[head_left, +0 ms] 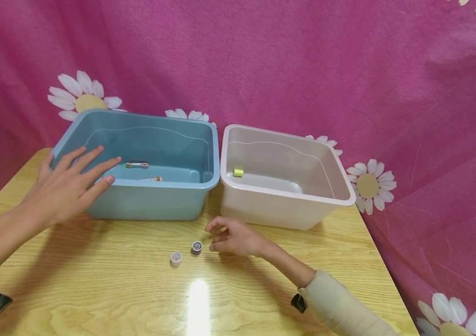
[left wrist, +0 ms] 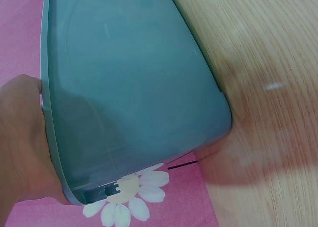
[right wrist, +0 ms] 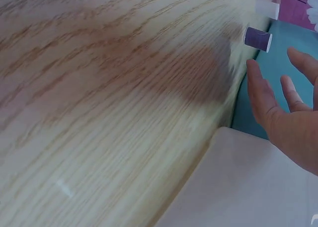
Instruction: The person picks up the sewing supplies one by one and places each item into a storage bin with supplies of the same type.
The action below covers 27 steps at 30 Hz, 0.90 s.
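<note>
Purple spool (head_left: 196, 248): upright on the wooden table (head_left: 108, 289), long axis vertical, just left of the right hand (head_left: 235, 237), near its thumb tip but not touching; of 2 hands, this is the nearer.
Spool's look: short cylinder, dark purple side, pale round ends.
Near grip: fingers and thumb apart, holding nothing.
Far grip: left hand (head_left: 67, 186), fingers spread by the blue bin (head_left: 150, 201); contact unclear.

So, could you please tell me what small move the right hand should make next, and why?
Probably ease the right hand onto the purple spool and pinch it: the hand looks empty, its fingers curved beside that spool, and a yellow-green spool already lies in the pale bin.
</note>
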Tool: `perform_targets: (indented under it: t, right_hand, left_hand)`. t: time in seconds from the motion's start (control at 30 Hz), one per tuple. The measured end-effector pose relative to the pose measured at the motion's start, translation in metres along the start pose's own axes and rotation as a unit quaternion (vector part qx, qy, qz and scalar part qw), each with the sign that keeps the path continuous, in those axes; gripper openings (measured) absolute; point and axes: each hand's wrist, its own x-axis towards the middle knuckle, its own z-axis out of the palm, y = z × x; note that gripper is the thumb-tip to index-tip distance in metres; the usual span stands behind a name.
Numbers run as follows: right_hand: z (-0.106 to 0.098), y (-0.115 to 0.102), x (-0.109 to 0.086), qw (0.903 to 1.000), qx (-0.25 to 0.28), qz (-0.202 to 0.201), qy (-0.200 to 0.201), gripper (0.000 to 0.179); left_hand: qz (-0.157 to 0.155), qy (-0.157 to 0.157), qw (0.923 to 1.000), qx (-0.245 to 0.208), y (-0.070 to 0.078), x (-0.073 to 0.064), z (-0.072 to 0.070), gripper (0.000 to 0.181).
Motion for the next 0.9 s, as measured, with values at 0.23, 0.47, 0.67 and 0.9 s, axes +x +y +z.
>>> perform_targets:
  t: [0.23, 0.47, 0.67, 0.9]
  right_hand:
    - [0.000, 0.002, 0.001, 0.9999, -0.010, 0.004, -0.003, 0.038]
    - [0.001, 0.006, 0.003, 0.9991, -0.036, 0.021, -0.006, 0.036]
    - [0.002, 0.009, 0.006, 0.9983, -0.052, 0.024, -0.008, 0.036]
    - [0.006, 0.005, 0.011, 0.9977, -0.061, 0.022, -0.019, 0.038]
  left_hand:
    - [0.001, 0.004, 1.0000, -0.001, 0.000, -0.001, 0.000, 0.052]
    - [0.001, 0.003, 1.0000, -0.003, 0.001, 0.000, 0.000, 0.052]
    - [0.000, -0.001, 1.0000, -0.003, 0.001, 0.000, 0.000, 0.053]
    - [-0.002, -0.002, 1.0000, -0.001, 0.001, -0.001, 0.000, 0.052]
